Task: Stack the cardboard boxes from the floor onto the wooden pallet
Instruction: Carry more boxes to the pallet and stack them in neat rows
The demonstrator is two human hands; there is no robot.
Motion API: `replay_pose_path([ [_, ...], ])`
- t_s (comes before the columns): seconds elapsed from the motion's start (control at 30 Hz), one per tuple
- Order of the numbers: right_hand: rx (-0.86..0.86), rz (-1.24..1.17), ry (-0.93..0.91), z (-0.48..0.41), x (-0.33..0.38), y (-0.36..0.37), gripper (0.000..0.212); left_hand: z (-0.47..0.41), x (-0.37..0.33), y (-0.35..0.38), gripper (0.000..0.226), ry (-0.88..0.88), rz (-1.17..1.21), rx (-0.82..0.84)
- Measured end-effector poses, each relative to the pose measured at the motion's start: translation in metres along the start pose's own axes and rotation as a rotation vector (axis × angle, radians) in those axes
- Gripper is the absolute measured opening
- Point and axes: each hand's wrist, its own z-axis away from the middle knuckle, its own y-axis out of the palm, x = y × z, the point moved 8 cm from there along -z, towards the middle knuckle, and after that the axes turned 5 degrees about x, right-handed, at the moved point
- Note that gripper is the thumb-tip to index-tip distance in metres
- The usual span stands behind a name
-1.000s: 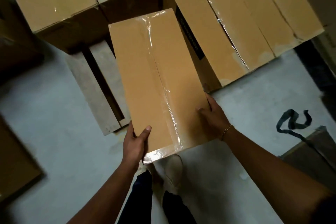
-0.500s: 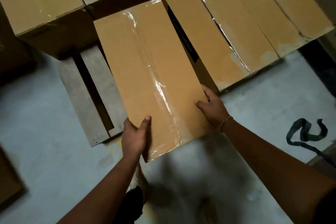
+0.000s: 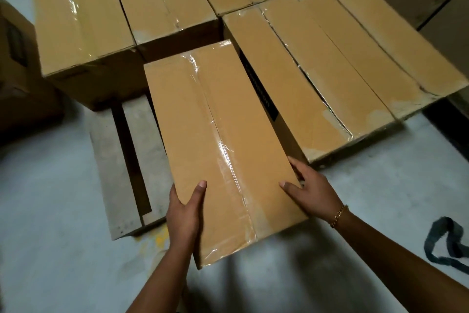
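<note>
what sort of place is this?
Likely a warehouse or stockroom: rows of taped cardboard boxes on a wooden pallet, a bare concrete floor, and the left hand and right hand gripping the nearest box.

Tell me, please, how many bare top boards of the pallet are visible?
2. One board lies at the left edge of the pallet; the second board lies right of the dark gap, beside the held box. Others may be hidden beneath the boxes.
</note>
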Motion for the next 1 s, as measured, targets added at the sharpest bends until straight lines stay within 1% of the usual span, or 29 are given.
replay_pose_path([
  [0.1, 0.016, 0.081, -0.048, -0.002, -0.001, 0.001, 0.078, -0.005, 0.003, 0.001, 0.082, 0.015, 0.051, 0.025],
  [0.2, 0.05, 0.114, -0.073, -0.004, 0.002, 0.0, 0.078, -0.009, 0.006, 0.0, 0.08, 0.034, 0.076, 0.028],
  [0.33, 0.141, 0.024, -0.075, -0.001, 0.002, 0.002, 0.079, -0.015, 0.01, 0.0, 0.075, 0.069, 0.104, 0.009],
  [0.47, 0.214, -0.071, -0.072, 0.009, -0.004, 0.007, 0.076, -0.018, 0.015, 0.001, 0.058, 0.089, 0.105, 0.012],
  [0.53, 0.238, -0.101, -0.077, 0.016, -0.012, 0.008, 0.076, -0.019, 0.016, 0.002, 0.059, 0.092, 0.115, 0.018],
  [0.63, 0.293, -0.148, -0.059, 0.028, -0.029, 0.008, 0.093, -0.019, 0.015, 0.003, 0.058, 0.093, 0.106, 0.024],
  [0.7, 0.334, -0.059, -0.082, 0.038, -0.035, 0.009, 0.105, -0.019, 0.015, 0.003, 0.056, 0.095, 0.111, 0.026],
  [0.73, 0.339, 0.027, -0.101, 0.043, -0.036, 0.009, 0.112, -0.019, 0.014, 0.003, 0.061, 0.095, 0.12, 0.028],
  [0.8, 0.299, 0.189, -0.135, 0.047, -0.036, 0.008, 0.118, -0.02, 0.014, 0.004, 0.067, 0.087, 0.142, 0.035],
  [0.83, 0.248, 0.253, -0.143, 0.047, -0.037, 0.005, 0.117, -0.02, 0.013, 0.007, 0.064, 0.087, 0.156, 0.038],
  [0.87, 0.176, 0.321, -0.145, 0.046, -0.037, 0.001, 0.114, -0.022, 0.012, 0.01, 0.059, 0.088, 0.169, 0.041],
  [0.93, -0.033, 0.488, -0.189, 0.046, -0.031, -0.014, 0.108, -0.023, 0.006, 0.017, 0.057, 0.093, 0.193, 0.05],
  [1.0, -0.218, 0.65, -0.241, 0.048, -0.019, -0.027, 0.11, -0.025, 0.0, 0.023, 0.07, 0.098, 0.2, 0.043],
])
